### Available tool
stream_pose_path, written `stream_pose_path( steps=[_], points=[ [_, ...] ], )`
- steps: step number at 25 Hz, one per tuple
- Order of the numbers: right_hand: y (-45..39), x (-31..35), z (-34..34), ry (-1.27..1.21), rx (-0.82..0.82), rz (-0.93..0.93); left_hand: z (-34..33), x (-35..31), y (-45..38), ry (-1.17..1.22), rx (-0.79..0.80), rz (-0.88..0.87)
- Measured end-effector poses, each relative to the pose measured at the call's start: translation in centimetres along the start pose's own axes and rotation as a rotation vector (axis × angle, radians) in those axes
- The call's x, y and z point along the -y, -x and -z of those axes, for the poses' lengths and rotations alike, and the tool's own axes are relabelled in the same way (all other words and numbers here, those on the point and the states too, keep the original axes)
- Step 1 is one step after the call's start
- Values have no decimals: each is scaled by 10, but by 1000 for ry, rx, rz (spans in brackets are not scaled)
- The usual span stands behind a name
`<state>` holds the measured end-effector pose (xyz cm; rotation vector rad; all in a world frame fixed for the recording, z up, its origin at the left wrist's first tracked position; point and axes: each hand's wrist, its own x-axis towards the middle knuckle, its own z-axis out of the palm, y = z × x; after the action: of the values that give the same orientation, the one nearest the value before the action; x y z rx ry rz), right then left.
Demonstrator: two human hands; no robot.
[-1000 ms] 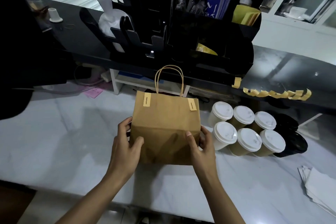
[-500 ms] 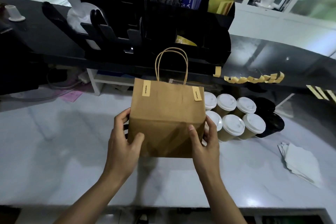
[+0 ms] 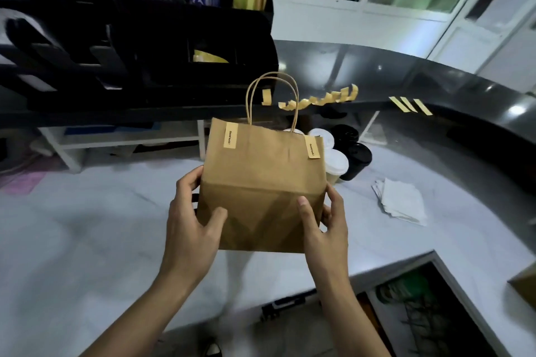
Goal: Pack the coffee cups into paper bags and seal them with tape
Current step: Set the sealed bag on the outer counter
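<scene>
A brown paper bag [image 3: 262, 180] with twine handles is lifted above the white counter, its top closed by two yellow tape strips. My left hand [image 3: 193, 223] grips its lower left side, thumb on the front. My right hand [image 3: 324, 226] grips its lower right side the same way. Behind the bag stand white-lidded coffee cups [image 3: 335, 164] and black-lidded cups [image 3: 358, 156], partly hidden. Cut yellow tape strips [image 3: 319, 100] hang from the black shelf edge.
A black organizer rack [image 3: 174, 38] fills the raised dark shelf at the back left. White napkins [image 3: 401, 201] lie on the counter [image 3: 87, 226] at the right. More tape strips [image 3: 410, 104] stick further right. An open gap with a bin [image 3: 420, 307] lies at lower right.
Both hands have raised the bag off the counter and carried it rightward, while my view swung right. The bag now covers most of the cups.
</scene>
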<state>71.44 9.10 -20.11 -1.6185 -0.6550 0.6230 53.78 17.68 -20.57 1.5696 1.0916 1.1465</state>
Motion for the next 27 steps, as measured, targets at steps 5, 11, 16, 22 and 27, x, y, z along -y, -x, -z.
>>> stream_pose_path(
  steps=[5,11,16,22,27],
  points=[
    [17,-3,59,10,-101,1,-46,-16,30,-17,101,1],
    [56,-11,147,-5,-228,-38,-104,-44,87,-31,266,-18],
    [95,-19,218,-24,-385,-42,-154,-70,132,3,392,-46],
    [148,-28,305,-13,-604,-22,-216,-93,194,42,600,-82],
    [190,-27,363,-17,-785,-11,-259,-120,238,96,784,-146]
  ],
)
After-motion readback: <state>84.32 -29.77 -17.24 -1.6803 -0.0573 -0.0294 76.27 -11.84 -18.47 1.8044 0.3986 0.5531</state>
